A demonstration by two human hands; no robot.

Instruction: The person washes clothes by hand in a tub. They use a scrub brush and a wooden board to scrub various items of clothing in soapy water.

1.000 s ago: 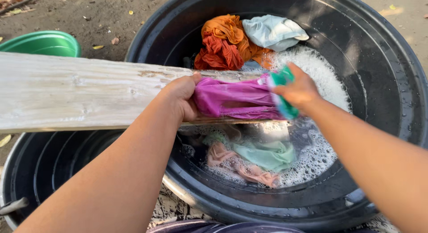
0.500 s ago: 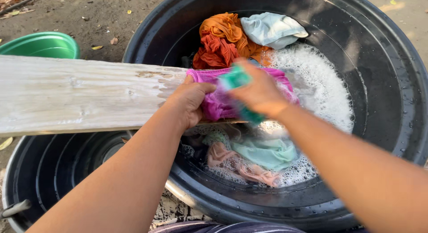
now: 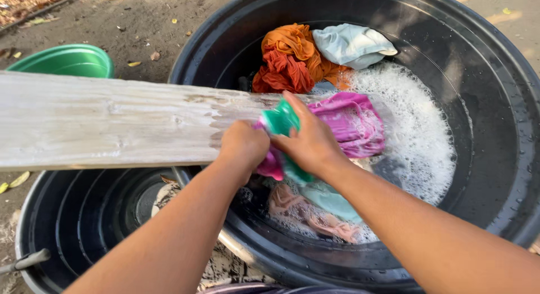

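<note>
Magenta wet cloth garment (image 3: 349, 122) lies bunched on the end of the pale, weathered wooden plank (image 3: 107, 122) that spans the rim of the large black plastic wash tub (image 3: 495, 103), hanging partly over the sudsy water. The step in hand looks like scrubbing: the garment is pinned on the plank and rubbed with a cleaning tool. The left hand (image 3: 243, 145) is closed into a fist around the near end of the magenta cloth, pressing it against the plank's edge. The right hand (image 3: 309, 142) is curled tight around a teal-green scrubbing brush (image 3: 279, 121), which sits just on top of the cloth beside the left hand; the fingers wrap it fully, so neither hand is spread at all. As a judgement, the stroke to follow calls for the left hand to keep the cloth anchored while the brush travels along the fabric toward the far, looser end, with firm downward pressure so the cloth does not slide off into the water.

In the tub, white soap foam (image 3: 416, 120) covers the water; an orange crumpled cloth (image 3: 289, 58) and a pale blue-white cloth (image 3: 351, 44) rest at the far side, and peach and mint pieces soak below the forearms. A second, empty black ribbed tub (image 3: 84, 215) stands at the left, a green plastic basin (image 3: 67, 59) beyond the plank.
</note>
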